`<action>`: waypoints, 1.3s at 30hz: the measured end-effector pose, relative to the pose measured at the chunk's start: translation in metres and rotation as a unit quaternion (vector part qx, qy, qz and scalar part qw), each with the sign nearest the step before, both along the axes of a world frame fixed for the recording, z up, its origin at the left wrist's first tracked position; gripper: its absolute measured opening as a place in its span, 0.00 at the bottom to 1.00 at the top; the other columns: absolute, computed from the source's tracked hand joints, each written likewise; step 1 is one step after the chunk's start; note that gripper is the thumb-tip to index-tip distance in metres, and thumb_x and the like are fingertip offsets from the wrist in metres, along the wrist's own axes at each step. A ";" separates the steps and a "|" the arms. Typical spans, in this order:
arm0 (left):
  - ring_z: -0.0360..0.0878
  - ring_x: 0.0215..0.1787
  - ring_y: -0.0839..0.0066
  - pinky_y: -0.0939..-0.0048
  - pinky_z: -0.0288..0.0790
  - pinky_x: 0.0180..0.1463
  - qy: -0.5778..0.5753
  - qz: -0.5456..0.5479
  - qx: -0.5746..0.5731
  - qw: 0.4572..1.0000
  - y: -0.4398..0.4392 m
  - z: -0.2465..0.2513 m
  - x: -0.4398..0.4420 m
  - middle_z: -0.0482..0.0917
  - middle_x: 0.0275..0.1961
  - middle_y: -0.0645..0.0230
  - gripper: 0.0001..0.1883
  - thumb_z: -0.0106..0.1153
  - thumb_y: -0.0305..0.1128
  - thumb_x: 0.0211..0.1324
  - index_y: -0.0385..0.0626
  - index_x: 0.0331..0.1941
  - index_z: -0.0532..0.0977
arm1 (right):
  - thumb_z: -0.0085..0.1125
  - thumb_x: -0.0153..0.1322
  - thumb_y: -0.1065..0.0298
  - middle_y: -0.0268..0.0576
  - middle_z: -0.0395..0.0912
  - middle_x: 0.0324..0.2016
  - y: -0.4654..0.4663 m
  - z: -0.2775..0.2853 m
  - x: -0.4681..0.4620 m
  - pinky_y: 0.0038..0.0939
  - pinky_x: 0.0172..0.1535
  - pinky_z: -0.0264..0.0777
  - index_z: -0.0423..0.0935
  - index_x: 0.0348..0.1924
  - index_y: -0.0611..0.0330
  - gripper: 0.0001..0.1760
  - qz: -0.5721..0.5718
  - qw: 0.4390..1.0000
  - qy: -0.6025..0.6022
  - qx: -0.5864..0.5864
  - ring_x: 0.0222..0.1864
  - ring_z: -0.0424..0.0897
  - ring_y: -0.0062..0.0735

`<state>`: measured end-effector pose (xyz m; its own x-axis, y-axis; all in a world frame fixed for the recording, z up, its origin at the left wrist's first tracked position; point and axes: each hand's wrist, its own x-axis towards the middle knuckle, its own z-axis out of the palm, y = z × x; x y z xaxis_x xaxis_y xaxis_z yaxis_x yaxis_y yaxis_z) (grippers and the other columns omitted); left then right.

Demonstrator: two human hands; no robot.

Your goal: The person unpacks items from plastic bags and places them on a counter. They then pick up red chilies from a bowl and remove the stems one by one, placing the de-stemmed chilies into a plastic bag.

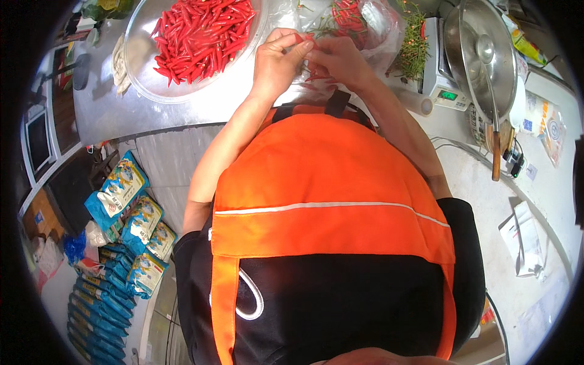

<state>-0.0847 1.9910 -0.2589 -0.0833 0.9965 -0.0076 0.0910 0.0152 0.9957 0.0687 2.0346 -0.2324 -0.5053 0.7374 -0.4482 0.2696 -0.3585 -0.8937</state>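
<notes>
My left hand (pixel 277 61) and my right hand (pixel 341 60) meet at the near side of the metal worktop (pixel 105 109). Red chili peppers (pixel 299 39) show between their fingertips; how many is hard to make out. To the left stands a wide clear bowl (pixel 148 84) with a heap of red, stemless-looking chilies (pixel 205 41) in it. Just beyond my right hand lies an open clear plastic bag (pixel 385 39) holding more chilies with green stems (pixel 349 16). A few loose chilies (pixel 319 75) rest under my wrists, partly hidden.
Green stems (pixel 413 50) are piled beside a digital scale (pixel 449 91). A steel wok (pixel 456 41) with a wooden-handled ladle (pixel 496 155) stands on the right. Near the bowl lies a cloth (pixel 119 68). Blue-and-white packets (pixel 121 187) are stacked at lower left.
</notes>
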 end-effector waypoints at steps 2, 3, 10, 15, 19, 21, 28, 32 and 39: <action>0.75 0.43 0.77 0.78 0.67 0.49 0.069 0.009 0.051 0.996 0.002 0.015 0.001 0.77 0.38 0.69 0.05 0.61 0.25 0.55 0.42 0.36 0.82 | 0.59 0.68 0.63 0.34 0.74 0.18 0.001 0.001 0.000 0.20 0.23 0.64 0.79 0.30 0.67 0.13 -0.011 0.998 0.042 -0.038 0.20 0.69 0.14; 0.75 0.42 0.76 0.77 0.68 0.48 0.114 0.008 0.102 0.988 0.003 0.019 0.001 0.77 0.38 0.68 0.05 0.61 0.25 0.54 0.43 0.36 0.82 | 0.59 0.68 0.64 0.34 0.74 0.18 0.005 -0.002 0.001 0.20 0.23 0.65 0.79 0.30 0.67 0.12 -0.007 0.996 0.064 -0.060 0.20 0.69 0.14; 0.79 0.43 0.63 0.67 0.71 0.48 0.415 0.173 0.212 0.868 0.032 0.047 -0.077 0.81 0.40 0.59 0.08 0.59 0.30 0.57 0.44 0.39 0.81 | 0.60 0.64 0.69 0.41 0.79 0.27 0.034 -0.053 0.012 0.36 0.33 0.71 0.81 0.38 0.61 0.11 -0.013 0.846 -0.168 0.506 0.28 0.78 0.38; 0.75 0.48 0.57 0.54 0.67 0.51 0.582 0.213 0.132 0.773 0.013 0.022 -0.114 0.79 0.45 0.56 0.15 0.56 0.34 0.55 0.43 0.47 0.77 | 0.56 0.66 0.64 0.46 0.78 0.42 0.002 -0.039 0.027 0.44 0.43 0.70 0.78 0.39 0.57 0.11 0.243 0.842 -0.369 0.309 0.43 0.76 0.48; 0.76 0.46 0.61 0.59 0.69 0.50 0.436 0.144 0.223 0.860 0.012 0.028 -0.064 0.79 0.42 0.63 0.10 0.56 0.30 0.55 0.47 0.41 0.78 | 0.53 0.68 0.62 0.46 0.79 0.35 -0.017 -0.062 0.033 0.45 0.41 0.70 0.77 0.35 0.58 0.10 0.181 0.849 -0.314 0.384 0.40 0.78 0.49; 0.78 0.41 0.63 0.64 0.73 0.44 0.387 0.027 0.171 0.906 0.004 0.028 -0.032 0.79 0.40 0.64 0.08 0.58 0.31 0.55 0.47 0.39 0.79 | 0.53 0.69 0.62 0.46 0.79 0.32 -0.013 -0.054 0.029 0.44 0.40 0.71 0.78 0.35 0.58 0.10 0.163 0.857 -0.310 0.377 0.37 0.79 0.49; 0.79 0.35 0.53 0.56 0.72 0.38 0.446 -0.148 0.058 0.881 0.009 0.010 -0.003 0.81 0.33 0.58 0.07 0.57 0.35 0.55 0.44 0.34 0.77 | 0.54 0.70 0.64 0.46 0.78 0.25 0.013 -0.009 0.023 0.34 0.35 0.70 0.78 0.35 0.63 0.11 0.091 0.933 -0.109 0.332 0.28 0.77 0.37; 0.78 0.33 0.50 0.55 0.71 0.37 0.460 -0.147 0.036 0.875 0.011 0.019 -0.009 0.80 0.34 0.55 0.08 0.57 0.34 0.57 0.45 0.37 0.78 | 0.55 0.71 0.65 0.40 0.76 0.21 0.017 -0.011 0.019 0.29 0.32 0.68 0.77 0.29 0.65 0.12 0.106 0.923 -0.133 0.344 0.26 0.74 0.27; 0.63 0.25 0.88 0.81 0.61 0.28 0.123 -0.124 -0.041 0.984 0.008 0.056 -0.022 0.72 0.23 0.77 0.11 0.53 0.33 0.65 0.41 0.46 0.79 | 0.54 0.73 0.60 0.33 0.74 0.22 0.026 0.005 0.016 0.20 0.30 0.63 0.78 0.33 0.63 0.14 0.039 0.973 0.219 -0.055 0.26 0.71 0.16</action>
